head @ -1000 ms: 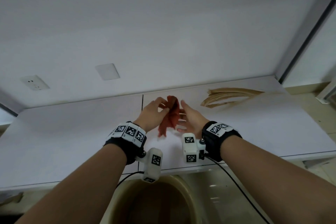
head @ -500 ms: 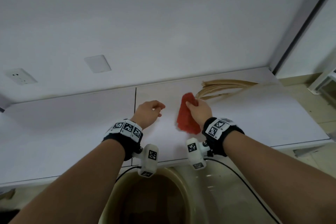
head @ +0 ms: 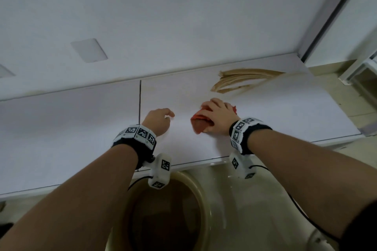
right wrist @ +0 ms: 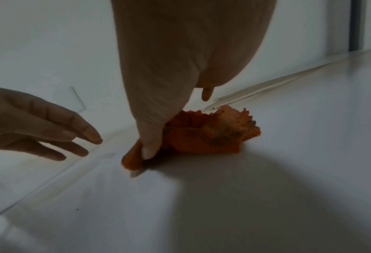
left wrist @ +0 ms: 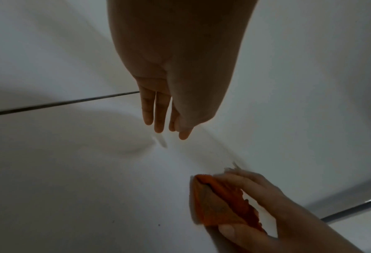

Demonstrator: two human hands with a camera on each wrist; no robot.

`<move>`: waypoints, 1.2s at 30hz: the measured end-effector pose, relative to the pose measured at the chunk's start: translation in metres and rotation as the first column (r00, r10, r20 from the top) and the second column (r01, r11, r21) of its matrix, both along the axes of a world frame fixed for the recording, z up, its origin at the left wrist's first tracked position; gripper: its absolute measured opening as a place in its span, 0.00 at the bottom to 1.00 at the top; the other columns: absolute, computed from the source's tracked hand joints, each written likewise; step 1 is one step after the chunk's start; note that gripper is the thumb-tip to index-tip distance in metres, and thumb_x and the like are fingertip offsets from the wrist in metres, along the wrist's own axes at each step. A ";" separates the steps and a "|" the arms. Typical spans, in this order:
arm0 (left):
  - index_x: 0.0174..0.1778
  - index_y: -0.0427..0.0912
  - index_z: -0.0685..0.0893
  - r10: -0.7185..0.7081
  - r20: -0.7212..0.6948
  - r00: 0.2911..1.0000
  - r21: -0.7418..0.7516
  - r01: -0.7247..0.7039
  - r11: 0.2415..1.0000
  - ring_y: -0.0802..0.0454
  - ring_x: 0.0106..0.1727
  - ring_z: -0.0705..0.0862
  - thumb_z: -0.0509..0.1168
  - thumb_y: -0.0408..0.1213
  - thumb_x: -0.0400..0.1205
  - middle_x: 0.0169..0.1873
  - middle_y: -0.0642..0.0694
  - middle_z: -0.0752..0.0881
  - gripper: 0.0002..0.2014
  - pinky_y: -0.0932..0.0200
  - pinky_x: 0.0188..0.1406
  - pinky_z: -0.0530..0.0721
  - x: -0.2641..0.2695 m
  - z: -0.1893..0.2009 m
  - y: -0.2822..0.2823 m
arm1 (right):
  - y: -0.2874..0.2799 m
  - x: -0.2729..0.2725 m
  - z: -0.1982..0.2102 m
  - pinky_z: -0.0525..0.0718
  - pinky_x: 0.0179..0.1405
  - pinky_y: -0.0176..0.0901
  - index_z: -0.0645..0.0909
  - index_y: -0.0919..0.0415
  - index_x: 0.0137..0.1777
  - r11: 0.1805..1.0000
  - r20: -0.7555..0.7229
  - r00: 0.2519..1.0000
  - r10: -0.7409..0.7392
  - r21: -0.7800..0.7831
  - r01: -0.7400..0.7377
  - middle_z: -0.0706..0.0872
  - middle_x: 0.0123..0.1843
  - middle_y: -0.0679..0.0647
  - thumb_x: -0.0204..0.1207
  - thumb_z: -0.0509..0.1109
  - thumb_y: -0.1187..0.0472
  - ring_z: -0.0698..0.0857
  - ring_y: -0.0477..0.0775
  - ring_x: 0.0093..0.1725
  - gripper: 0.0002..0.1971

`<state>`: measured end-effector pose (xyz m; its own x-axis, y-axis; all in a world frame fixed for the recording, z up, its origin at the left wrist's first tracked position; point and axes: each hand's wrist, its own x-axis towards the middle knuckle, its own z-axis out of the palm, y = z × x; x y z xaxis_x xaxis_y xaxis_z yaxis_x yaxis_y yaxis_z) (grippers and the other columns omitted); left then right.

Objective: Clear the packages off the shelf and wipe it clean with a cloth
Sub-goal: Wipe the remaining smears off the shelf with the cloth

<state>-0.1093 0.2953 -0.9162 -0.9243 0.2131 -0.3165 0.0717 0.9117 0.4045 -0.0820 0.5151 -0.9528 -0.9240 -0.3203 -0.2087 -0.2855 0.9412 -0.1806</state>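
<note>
A crumpled orange-red cloth (head: pixel 199 123) (left wrist: pixel 218 203) (right wrist: pixel 204 137) lies on the white shelf (head: pixel 71 128), with grey dirt marks on its folds. My right hand (head: pixel 217 115) (right wrist: pixel 158 106) presses it down onto the shelf, thumb and fingers curled round it. My left hand (head: pixel 160 119) (left wrist: pixel 165 118) (right wrist: pixel 50 130) hovers just left of the cloth, fingers relaxed and holding nothing. No packages show on the shelf.
A fan of thin tan strips (head: pixel 242 80) lies on the shelf behind the cloth, toward the back right. A seam (head: pixel 140 98) splits the shelf top left of my hands. Below the front edge stands a round beige bin (head: pixel 167 216). A blank wall plate (head: pixel 88 50) sits behind.
The left hand let go of the cloth, which both hands held a second ago. The right hand carried it rightward and pressed it flat on the shelf.
</note>
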 end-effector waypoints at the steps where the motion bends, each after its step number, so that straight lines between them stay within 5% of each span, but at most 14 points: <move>1: 0.65 0.44 0.83 -0.011 0.014 1.000 -0.026 0.011 1.000 0.45 0.67 0.79 0.52 0.29 0.84 0.69 0.44 0.80 0.19 0.59 0.65 0.73 -0.001 -0.002 0.002 | -0.001 -0.002 -0.001 0.51 0.78 0.65 0.64 0.37 0.76 0.998 0.051 0.997 0.054 0.022 -0.055 0.58 0.82 0.45 0.74 0.63 0.36 0.49 0.60 0.82 0.30; 4: 0.67 0.44 0.80 -0.063 0.058 0.996 -0.099 0.068 0.993 0.47 0.69 0.77 0.51 0.29 0.84 0.69 0.46 0.80 0.20 0.58 0.70 0.73 -0.006 -0.015 0.007 | -0.003 -0.004 -0.006 0.44 0.80 0.68 0.57 0.36 0.80 0.993 0.202 0.976 0.086 0.059 -0.100 0.49 0.85 0.43 0.80 0.55 0.37 0.42 0.58 0.84 0.28; 10: 0.75 0.40 0.72 -0.130 0.091 0.987 -0.237 0.148 0.960 0.42 0.72 0.74 0.51 0.29 0.83 0.72 0.41 0.75 0.23 0.54 0.70 0.72 -0.006 -0.030 0.022 | -0.005 -0.017 -0.018 0.43 0.80 0.67 0.49 0.36 0.82 0.994 0.237 0.970 0.053 0.080 -0.074 0.40 0.85 0.44 0.83 0.52 0.43 0.38 0.59 0.84 0.28; 15: 0.68 0.41 0.79 -0.164 0.088 0.983 -0.370 0.185 0.910 0.42 0.66 0.79 0.54 0.30 0.81 0.65 0.41 0.81 0.20 0.52 0.63 0.79 -0.013 -0.035 0.031 | -0.009 -0.037 -0.023 0.42 0.80 0.69 0.44 0.37 0.82 0.993 0.239 0.971 0.013 0.111 -0.040 0.37 0.85 0.45 0.82 0.51 0.38 0.36 0.61 0.84 0.31; 20: 0.66 0.42 0.82 -0.089 0.042 0.995 -0.347 0.099 0.933 0.42 0.64 0.81 0.56 0.31 0.80 0.64 0.42 0.82 0.20 0.53 0.60 0.79 -0.030 -0.030 0.044 | 0.017 -0.030 -0.020 0.53 0.82 0.62 0.62 0.43 0.80 0.994 0.020 0.995 0.096 -0.049 -0.095 0.52 0.84 0.52 0.79 0.62 0.48 0.50 0.60 0.83 0.29; 23: 0.63 0.39 0.81 -0.105 0.065 0.992 -0.328 0.121 0.937 0.40 0.64 0.80 0.55 0.30 0.78 0.63 0.40 0.82 0.18 0.52 0.60 0.79 -0.033 -0.036 0.049 | 0.024 -0.031 -0.021 0.51 0.82 0.52 0.66 0.45 0.79 0.994 0.043 0.995 0.089 -0.066 -0.086 0.58 0.84 0.52 0.82 0.59 0.52 0.55 0.58 0.83 0.24; 29: 0.61 0.39 0.81 -0.100 0.067 0.993 -0.348 0.117 0.930 0.41 0.61 0.82 0.54 0.32 0.78 0.60 0.41 0.83 0.18 0.55 0.54 0.79 -0.034 -0.049 0.051 | -0.004 -0.055 -0.026 0.50 0.82 0.62 0.53 0.42 0.82 0.999 0.149 0.989 0.015 0.028 -0.019 0.48 0.86 0.51 0.87 0.49 0.55 0.47 0.60 0.84 0.25; 36: 0.66 0.41 0.80 -0.159 0.090 0.983 -0.370 0.181 0.911 0.41 0.64 0.80 0.54 0.32 0.78 0.64 0.41 0.81 0.20 0.55 0.58 0.78 -0.041 -0.054 0.046 | -0.007 -0.101 -0.020 0.47 0.81 0.65 0.45 0.41 0.83 0.991 0.260 0.961 -0.090 0.120 0.060 0.38 0.86 0.52 0.82 0.54 0.67 0.40 0.62 0.84 0.35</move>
<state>-0.1499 0.3417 -0.9702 -0.8629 0.2208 -0.4547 0.2262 0.9731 0.0433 -0.1833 0.5080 -0.9726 -0.8516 -0.2136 -0.4786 -0.1695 0.9764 -0.1342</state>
